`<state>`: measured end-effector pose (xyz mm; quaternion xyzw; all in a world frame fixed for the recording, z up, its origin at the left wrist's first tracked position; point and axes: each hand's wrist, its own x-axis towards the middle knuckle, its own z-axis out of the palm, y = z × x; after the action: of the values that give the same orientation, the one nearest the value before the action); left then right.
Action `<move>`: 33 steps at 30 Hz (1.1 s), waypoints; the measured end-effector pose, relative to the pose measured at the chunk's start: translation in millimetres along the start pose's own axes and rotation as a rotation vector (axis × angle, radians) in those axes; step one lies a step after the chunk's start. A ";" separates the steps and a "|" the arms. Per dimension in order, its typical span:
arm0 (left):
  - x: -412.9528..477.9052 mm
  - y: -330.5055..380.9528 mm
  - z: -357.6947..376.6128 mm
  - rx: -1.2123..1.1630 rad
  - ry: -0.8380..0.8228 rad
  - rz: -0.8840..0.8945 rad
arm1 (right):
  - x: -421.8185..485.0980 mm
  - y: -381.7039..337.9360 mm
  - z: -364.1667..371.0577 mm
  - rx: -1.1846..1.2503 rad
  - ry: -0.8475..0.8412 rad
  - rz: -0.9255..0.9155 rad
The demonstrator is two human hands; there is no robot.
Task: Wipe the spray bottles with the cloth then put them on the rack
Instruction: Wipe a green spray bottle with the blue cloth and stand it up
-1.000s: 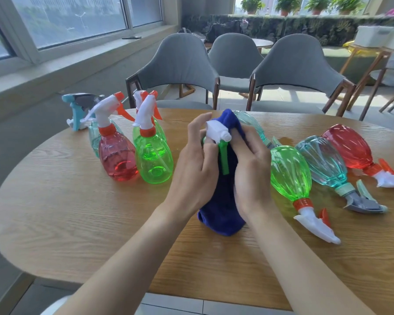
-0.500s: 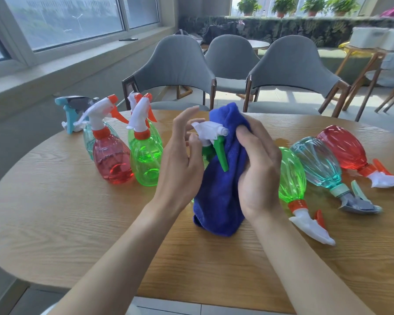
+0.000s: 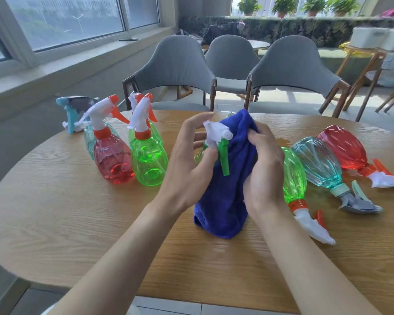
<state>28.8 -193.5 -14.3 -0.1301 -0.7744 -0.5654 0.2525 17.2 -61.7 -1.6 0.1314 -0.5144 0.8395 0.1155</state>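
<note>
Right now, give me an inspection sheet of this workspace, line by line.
Surface: round wooden table.
Job's things: blue cloth wrapped round the held bottle, whose white head and green trigger show. Four bottles stand at left, with the upright red bottle and upright green bottle in front. At right are the lying green bottle, lying teal bottle and lying red bottle. No rack in view.
Clutter: nothing seen.
Hands: left hand pinches the held bottle below its head; right hand grips the cloth against it.
Cables: nothing seen.
Surroundings: grey chairs behind the table, window at left, potted plants far back.
</note>
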 end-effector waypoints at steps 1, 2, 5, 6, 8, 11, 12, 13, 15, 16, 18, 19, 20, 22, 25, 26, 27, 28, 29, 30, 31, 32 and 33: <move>0.8 -0.8 0.7 0.025 0.003 0.023 | 0.1 0.2 -0.7 -0.002 0.003 0.005; 2.5 -2.0 1.3 0.047 0.022 0.035 | 0.6 0.5 -1.2 -0.012 0.005 0.002; 8.1 -6.2 0.6 0.061 0.106 0.014 | 0.9 -0.5 -2.1 -0.021 -0.003 -0.024; 9.2 -7.6 0.0 0.063 0.129 0.007 | 0.8 -1.2 -2.3 -0.020 -0.004 -0.027; 9.1 -9.6 -0.4 0.081 0.170 0.018 | 1.3 -1.2 -4.5 -0.013 0.003 -0.027; 8.1 -9.8 0.0 0.123 0.222 0.035 | 2.8 -1.5 -7.5 0.028 0.016 -0.022; 8.4 -9.7 -0.6 0.133 0.239 0.035 | 3.7 -2.8 -8.1 0.047 0.023 -0.024; 9.0 -9.6 -1.1 0.142 0.252 0.030 | 4.9 -4.8 -9.0 0.060 0.030 -0.031; 9.6 -9.6 -1.8 0.158 0.260 0.009 | 6.5 -10.4 -9.9 0.056 0.008 -0.064; 9.9 -9.5 -1.4 0.168 0.259 0.005 | 6.3 -13.3 -9.7 0.029 -0.028 -0.088; 9.7 -8.7 0.5 0.177 0.256 0.002 | 2.6 -15.5 -7.0 -0.088 -0.110 -0.138; 9.6 -8.3 0.9 0.169 0.254 -0.002 | 0.2 -14.5 -4.1 -0.178 -0.148 -0.167; 9.8 -7.9 0.6 0.151 0.248 -0.009 | -2.1 -12.0 -1.3 -0.290 -0.180 -0.200; 9.7 -7.5 -1.4 0.099 0.228 -0.031 | -5.7 -4.5 3.4 -0.552 -0.234 -0.300; 8.5 -6.5 -3.9 0.066 0.204 -0.047 | -5.8 3.5 8.4 -0.791 -0.242 -0.412; 8.0 -6.6 -4.4 0.072 0.204 -0.041 | -4.8 3.7 10.5 -0.814 -0.225 -0.437; 7.8 -6.7 -4.7 0.078 0.202 -0.034 | -3.2 2.6 12.5 -0.828 -0.199 -0.462; 7.9 -6.7 -5.5 0.081 0.196 -0.029 | -1.0 1.1 14.5 -0.837 -0.169 -0.480; 7.5 -6.6 -6.3 0.079 0.184 -0.026 | 1.2 -0.7 16.2 -0.840 -0.141 -0.489; 7.4 -6.3 -8.3 0.074 0.168 -0.023 | 3.8 -2.0 18.6 -0.837 -0.118 -0.486; 7.0 -5.3 -8.9 0.065 0.149 -0.020 | 6.2 -3.5 19.4 -0.832 -0.098 -0.474; 6.8 -4.6 -10.2 0.059 0.128 -0.015 | 8.4 -3.9 20.8 -0.829 -0.081 -0.460; 6.1 -3.8 -11.4 0.053 0.108 -0.007 | 9.9 -3.5 22.0 -0.831 -0.063 -0.450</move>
<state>24.7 -206.0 -11.4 -0.0900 -0.7748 -0.5516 0.2955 11.3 -79.3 14.3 0.2078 -0.7687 0.5123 0.3217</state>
